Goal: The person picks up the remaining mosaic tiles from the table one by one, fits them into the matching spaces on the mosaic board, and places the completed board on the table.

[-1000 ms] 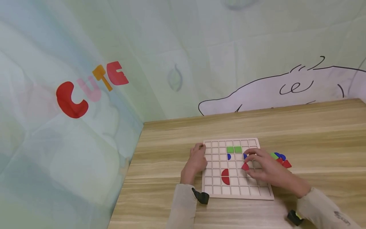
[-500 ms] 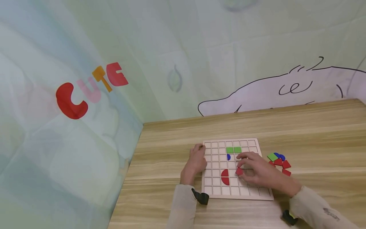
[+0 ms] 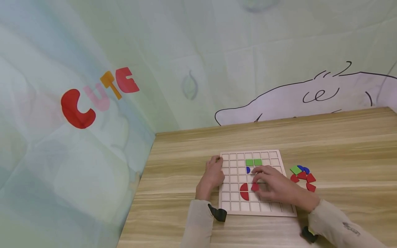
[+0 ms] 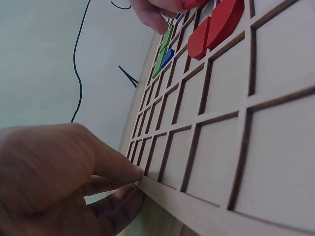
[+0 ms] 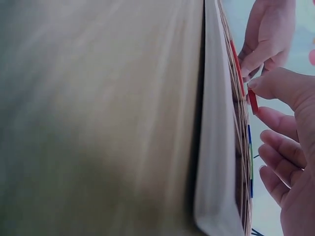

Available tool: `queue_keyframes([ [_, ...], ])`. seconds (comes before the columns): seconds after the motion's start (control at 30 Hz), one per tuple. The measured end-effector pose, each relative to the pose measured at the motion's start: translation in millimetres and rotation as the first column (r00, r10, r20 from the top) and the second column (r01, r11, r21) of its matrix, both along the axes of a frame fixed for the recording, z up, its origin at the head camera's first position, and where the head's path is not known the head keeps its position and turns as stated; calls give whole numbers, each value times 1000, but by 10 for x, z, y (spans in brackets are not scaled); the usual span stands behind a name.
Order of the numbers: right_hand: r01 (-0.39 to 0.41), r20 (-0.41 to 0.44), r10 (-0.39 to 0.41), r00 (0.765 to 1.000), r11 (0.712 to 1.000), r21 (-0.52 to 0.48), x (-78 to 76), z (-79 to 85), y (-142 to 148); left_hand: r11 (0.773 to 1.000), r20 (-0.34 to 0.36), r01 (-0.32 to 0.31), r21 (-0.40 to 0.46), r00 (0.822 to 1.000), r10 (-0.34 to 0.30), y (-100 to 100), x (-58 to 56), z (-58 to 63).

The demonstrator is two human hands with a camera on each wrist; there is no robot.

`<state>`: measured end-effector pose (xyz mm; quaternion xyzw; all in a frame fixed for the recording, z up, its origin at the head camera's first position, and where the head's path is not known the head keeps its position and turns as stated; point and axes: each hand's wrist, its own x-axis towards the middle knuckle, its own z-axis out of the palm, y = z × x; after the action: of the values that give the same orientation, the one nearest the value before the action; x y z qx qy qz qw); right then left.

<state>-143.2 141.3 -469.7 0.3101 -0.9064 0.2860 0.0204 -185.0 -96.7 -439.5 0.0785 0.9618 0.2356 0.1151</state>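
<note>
Wood-grained counter [image 3: 173,165] underlay the wooden grid board [image 3: 236,206]. Over its middle, the right hand [image 3: 277,185] pinched a red quarter-circle piece [image 3: 254,187]; the left hand [image 3: 212,176] gripped the board's left edge. Placing seemed in hand, next calling for alignment over a cell.

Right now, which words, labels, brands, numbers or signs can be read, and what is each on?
"CUTE", in coloured letters on the left wall.
Dark mark on the right sleeve: too small to read.
Board and pieces: no text that can be read.
</note>
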Motion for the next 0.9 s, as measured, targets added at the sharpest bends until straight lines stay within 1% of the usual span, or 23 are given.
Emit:
queue_keyframes([
  [0.23,-4,16,4,1000,1000,22,-22,-9,-34,1000,-1,3,11,1000,-3,0,-2,7],
  [0.4,-20,10,20,1000,1000,23,-37,-16,-48,1000,5,-5,6,1000,5,1,-7,5],
  [0.47,-32,-5,32,999,999,25,-46,-19,-49,1000,9,-8,3,1000,8,3,-8,6],
  [0.67,-53,-33,55,998,997,52,-69,-16,-44,1000,10,-12,21,1000,11,2,-6,6],
  [0.9,-62,-32,64,997,997,55,-60,17,-40,1000,3,8,6,1000,-9,-6,3,6],
])
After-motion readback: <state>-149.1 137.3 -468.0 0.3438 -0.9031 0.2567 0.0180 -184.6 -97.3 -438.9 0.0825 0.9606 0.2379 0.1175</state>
